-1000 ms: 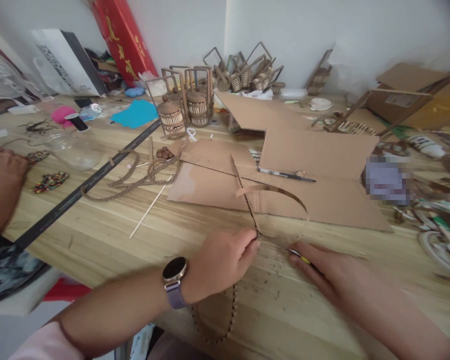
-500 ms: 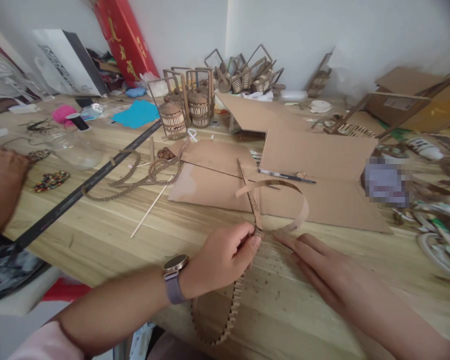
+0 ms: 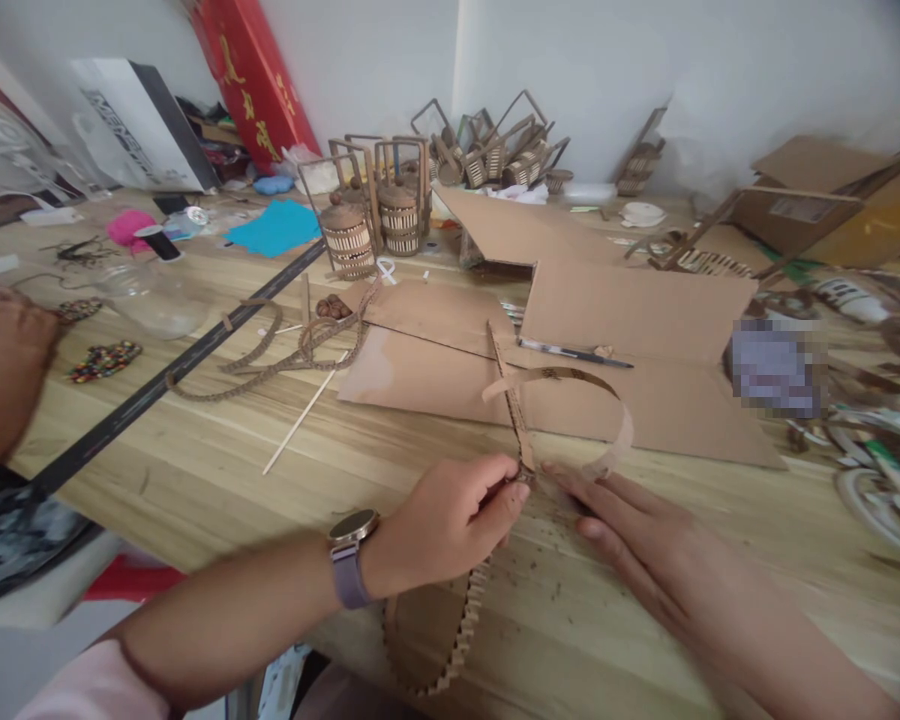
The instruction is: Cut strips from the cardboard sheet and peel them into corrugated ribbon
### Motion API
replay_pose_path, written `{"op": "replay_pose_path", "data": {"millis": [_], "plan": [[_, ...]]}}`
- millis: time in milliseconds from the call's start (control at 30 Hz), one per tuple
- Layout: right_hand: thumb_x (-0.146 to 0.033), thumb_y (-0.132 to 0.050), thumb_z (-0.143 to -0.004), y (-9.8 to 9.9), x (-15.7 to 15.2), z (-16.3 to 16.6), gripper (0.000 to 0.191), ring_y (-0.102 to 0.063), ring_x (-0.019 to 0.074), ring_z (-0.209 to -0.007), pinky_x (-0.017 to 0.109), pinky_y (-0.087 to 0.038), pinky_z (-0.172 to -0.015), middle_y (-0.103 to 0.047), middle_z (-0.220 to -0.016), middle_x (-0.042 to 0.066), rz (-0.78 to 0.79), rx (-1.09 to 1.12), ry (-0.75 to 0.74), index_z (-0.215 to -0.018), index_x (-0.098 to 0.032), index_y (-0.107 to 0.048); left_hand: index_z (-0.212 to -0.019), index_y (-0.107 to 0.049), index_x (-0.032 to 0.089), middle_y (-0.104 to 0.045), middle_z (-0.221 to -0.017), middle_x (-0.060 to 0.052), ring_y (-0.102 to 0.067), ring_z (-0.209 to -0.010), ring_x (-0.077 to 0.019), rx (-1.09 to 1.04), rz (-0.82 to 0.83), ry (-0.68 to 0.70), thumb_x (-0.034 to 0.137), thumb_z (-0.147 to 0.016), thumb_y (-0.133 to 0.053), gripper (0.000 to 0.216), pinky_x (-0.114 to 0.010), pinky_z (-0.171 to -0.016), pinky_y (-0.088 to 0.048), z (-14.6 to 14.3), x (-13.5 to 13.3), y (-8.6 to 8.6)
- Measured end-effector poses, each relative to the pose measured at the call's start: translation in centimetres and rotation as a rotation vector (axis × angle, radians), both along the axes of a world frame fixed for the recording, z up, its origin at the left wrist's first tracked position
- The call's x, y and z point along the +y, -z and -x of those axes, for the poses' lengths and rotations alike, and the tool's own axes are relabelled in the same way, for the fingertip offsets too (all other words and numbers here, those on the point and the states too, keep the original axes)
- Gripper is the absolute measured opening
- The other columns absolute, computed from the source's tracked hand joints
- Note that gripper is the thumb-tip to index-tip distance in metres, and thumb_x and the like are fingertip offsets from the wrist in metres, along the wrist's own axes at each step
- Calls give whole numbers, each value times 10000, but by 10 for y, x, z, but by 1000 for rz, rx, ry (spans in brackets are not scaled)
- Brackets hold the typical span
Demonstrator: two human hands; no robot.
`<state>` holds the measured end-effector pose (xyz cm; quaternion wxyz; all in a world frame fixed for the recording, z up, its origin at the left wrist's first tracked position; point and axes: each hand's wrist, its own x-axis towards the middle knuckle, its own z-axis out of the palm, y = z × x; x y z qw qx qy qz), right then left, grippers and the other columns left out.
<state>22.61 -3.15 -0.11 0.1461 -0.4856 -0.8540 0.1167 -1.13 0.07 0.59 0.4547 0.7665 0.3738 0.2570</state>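
My left hand [image 3: 457,510], with a watch on the wrist, pinches a corrugated cardboard strip. The strip's ridged loop [image 3: 465,630] hangs below the hand over the near table edge. A straight ridged length [image 3: 511,395] sticks out beyond my fingertips, toward the cardboard sheet. Just to the right, a thin peeled paper strip [image 3: 615,400] curls in a wide arc. My right hand [image 3: 637,535] lies low over the table with its fingers stretched out and thumb apart, near the lower end of that curl. Whether its fingertips touch the strip is hard to make out.
Folded cardboard [image 3: 637,320] lies ahead with a pen [image 3: 576,353] on it. Loose corrugated strips [image 3: 270,350], a thin stick [image 3: 304,415] and a jar [image 3: 150,300] are leftward. Small lidded baskets [image 3: 349,240] stand behind. Another person's hand [image 3: 11,335] rests at far left.
My right hand's fingers have spread a little, and its thumb now stands apart. The curled paper strip and the straight length have shifted slightly right. My left hand keeps its pinch.
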Motion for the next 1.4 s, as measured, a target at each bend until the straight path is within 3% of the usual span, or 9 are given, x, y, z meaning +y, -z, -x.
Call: {"op": "replay_pose_path", "data": {"millis": [167,467,633,867,1200,1400], "plan": [[-376,-320,-1005,-3,-1,2,435,-717,219,-890,318,-599,-680,-726,-999,75,-16,5,11,-1364,-283,-546,-742,-423,205,-568,-590,33,-520,-555,-108,15,1,18,349,-1001,-380,299,-243,-549,-337,0,0,1],[-351,-349,-1000,-15,0,10,484,-712,229,-1020,350,-617,-761,-679,-1267,82,-33,-18,-17,-1471,-284,-437,-715,-405,206,-511,-573,46,-474,-532,-100,37,-30,57,302,-978,-423,280,-235,-537,-315,0,-1,-1],[-382,-373,-995,-16,-4,14,482,-746,224,-793,309,-600,-610,-764,-1026,89,-62,-26,43,-1431,-203,-473,-716,-428,202,-527,-586,43,-480,-541,-100,17,-23,74,295,-981,-424,281,-236,-546,-314,0,0,-2],[-270,-355,-996,-20,-5,14,478,-735,193,-932,273,-606,-685,-723,-1182,65,-24,17,-71,-1470,-267,-416,-707,-417,200,-515,-591,41,-475,-535,-94,-15,-27,103,279,-974,-420,279,-232,-536,-313,1,0,-3],[-252,-372,-1001,-19,-7,16,544,-742,159,-768,229,-577,-569,-767,-986,19,-59,68,-107,-1530,-298,-250,-723,-425,196,-514,-586,37,-451,-525,-94,-36,-23,141,290,-962,-411,258,-230,-520,-301,2,2,-3],[-261,-381,-996,-20,-7,16,582,-735,157,-736,237,-578,-563,-764,-1000,5,-62,72,-124,-1546,-315,-198,-701,-418,192,-510,-581,39,-429,-509,-85,-55,-18,150,292,-948,-421,266,-229,-504,-286,3,2,-3]]}}
